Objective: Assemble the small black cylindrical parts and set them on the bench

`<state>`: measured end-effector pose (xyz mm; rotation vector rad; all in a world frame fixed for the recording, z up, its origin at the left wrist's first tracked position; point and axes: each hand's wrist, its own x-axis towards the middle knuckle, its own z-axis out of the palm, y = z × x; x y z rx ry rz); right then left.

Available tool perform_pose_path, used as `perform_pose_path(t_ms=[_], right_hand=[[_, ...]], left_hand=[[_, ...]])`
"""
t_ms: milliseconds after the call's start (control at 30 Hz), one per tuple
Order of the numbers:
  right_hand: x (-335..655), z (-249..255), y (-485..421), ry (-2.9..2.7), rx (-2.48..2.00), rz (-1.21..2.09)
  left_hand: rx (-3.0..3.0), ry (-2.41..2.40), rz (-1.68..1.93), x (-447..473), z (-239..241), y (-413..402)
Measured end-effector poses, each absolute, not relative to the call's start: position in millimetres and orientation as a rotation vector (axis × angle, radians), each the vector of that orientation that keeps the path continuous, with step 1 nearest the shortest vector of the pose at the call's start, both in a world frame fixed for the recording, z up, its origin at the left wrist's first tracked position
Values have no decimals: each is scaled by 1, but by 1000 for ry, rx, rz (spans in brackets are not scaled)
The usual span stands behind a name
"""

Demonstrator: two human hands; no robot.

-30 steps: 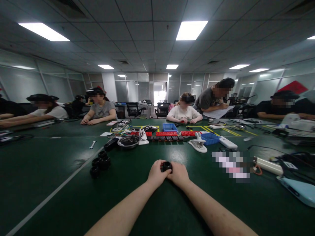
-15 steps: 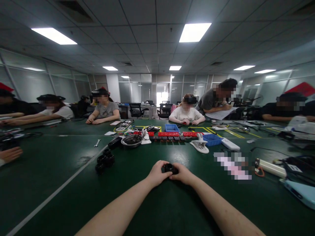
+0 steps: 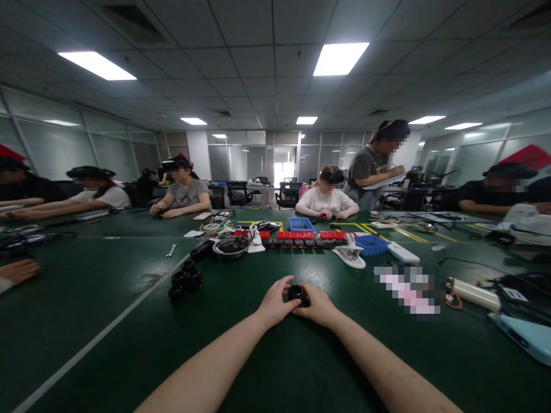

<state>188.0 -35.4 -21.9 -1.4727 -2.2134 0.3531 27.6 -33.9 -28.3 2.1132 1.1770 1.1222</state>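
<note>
A small black round part (image 3: 298, 294) with a hole in its top is between my hands over the green table. My left hand (image 3: 274, 304) has its thumb pressed on the near side of the part, while its index finger stands a little off the far side. Fingers of my right hand (image 3: 317, 304) wrap the part from the right; some of them are hidden. I cannot make out what kind of part it is. Off to the left, several similar black parts (image 3: 185, 281) stand in a cluster on the table.
A wrench (image 3: 171, 250) lies at the left. Across the middle are a round black pan-like thing (image 3: 231, 246), red strips (image 3: 295, 235), a white clamp-like stand (image 3: 349, 252) and a blue bin (image 3: 371, 245). A pale cylinder (image 3: 473, 293) lies right. A co-worker's hand (image 3: 19, 272) rests far left.
The black part has turned in my hands so its hole shows more. My left index finger has lifted slightly. Across the table, the standing person has straightened up with the papers.
</note>
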Motion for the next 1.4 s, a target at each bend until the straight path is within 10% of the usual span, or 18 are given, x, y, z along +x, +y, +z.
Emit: perform_pose_path(t_ms=[300, 767, 1100, 1400], right_hand=[[203, -18, -29, -2211, -1145, 888], [173, -24, -40, -2089, -1751, 36], [202, -18, -30, -2245, -1178, 881], [178, -29, -36, -2099, -1675, 197]], left_hand=[[2202, 1115, 1051, 23, -20, -38], [2065, 1389, 1149, 36, -33, -35], [2169, 1153, 1003, 21, -17, -36], [2077, 1347, 1105, 31, -27, -38]])
